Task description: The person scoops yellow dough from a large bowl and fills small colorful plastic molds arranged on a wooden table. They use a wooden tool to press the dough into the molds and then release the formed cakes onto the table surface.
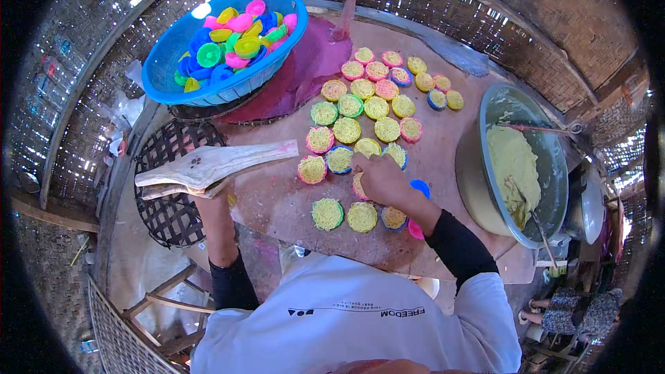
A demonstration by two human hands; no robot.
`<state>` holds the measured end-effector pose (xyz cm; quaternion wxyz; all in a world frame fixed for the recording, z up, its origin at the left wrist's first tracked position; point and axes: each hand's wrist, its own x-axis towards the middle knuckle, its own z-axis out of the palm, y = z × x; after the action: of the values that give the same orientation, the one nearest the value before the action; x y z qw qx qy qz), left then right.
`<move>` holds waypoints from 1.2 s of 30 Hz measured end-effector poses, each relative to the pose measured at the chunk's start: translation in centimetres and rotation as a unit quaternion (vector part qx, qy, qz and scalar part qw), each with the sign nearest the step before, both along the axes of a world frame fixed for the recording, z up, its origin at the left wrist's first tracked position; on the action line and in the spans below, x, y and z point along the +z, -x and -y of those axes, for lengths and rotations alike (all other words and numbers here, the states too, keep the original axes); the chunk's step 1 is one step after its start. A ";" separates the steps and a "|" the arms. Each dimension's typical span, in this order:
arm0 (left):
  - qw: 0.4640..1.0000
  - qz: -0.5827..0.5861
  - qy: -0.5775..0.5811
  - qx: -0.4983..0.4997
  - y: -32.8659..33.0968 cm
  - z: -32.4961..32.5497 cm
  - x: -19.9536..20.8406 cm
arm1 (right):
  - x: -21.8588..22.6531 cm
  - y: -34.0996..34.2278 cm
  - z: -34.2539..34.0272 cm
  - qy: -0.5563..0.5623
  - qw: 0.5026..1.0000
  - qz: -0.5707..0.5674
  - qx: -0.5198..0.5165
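Note:
My left hand (216, 209) is wrapped round a pale wooden press (215, 166) made of two flat pieces, its long end pointing right. The press hides most of those fingers. Over the rows of filled cups, my right hand (381, 179) is closed with its fingertips down. What it grips, if anything, is hidden. Partly covered by this hand is a pink cup (358, 187); a yellow cup (367, 147) sits just beyond the fingertips. Several small coloured cups hold pale yellow strands, among them a green cup (327, 214) and another yellow cup (362, 217) nearer me.
A blue basin (156, 62) heaped with coloured cups stands at the far left. On the right, a large bucket (471, 166) holds yellow dough (512, 163) and a long-handled utensil. A dark woven basket (166, 225) lies beneath the press. Another person (578, 315) is at lower right.

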<state>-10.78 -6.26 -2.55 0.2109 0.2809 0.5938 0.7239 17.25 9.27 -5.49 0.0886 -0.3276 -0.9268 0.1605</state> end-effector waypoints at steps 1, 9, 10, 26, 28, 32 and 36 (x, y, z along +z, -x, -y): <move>1.000 0.001 -0.006 0.003 0.0 -0.1 -0.2 | 0.3 -0.1 0.0 -0.003 1.000 0.008 0.006; 0.999 -0.024 0.020 0.029 0.4 -0.2 -0.8 | 2.8 -2.2 -0.2 0.038 0.993 -0.106 -0.036; 0.999 -0.014 0.022 0.032 -0.1 -0.2 -0.3 | 3.4 -2.5 0.1 0.042 0.995 -0.083 -0.039; 0.998 -0.054 -0.023 0.028 -0.2 -0.8 -0.2 | 2.3 -4.6 1.6 0.057 0.998 0.033 -0.016; 0.999 -0.052 0.010 0.013 0.5 -0.5 -0.4 | 3.0 -4.5 1.6 0.060 0.997 0.051 -0.018; 0.999 -0.031 0.008 0.006 -0.1 -0.4 0.4 | 2.7 -4.0 1.2 -0.003 1.000 0.007 -0.005; 0.998 -0.051 -0.004 0.023 -0.5 -0.6 0.3 | 1.7 -3.0 1.2 -0.040 0.999 -0.007 0.034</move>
<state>-10.30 -5.63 -2.30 0.1622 0.3044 0.6073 0.7157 20.21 8.04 -3.79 0.1030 -0.2910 -0.9424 0.1287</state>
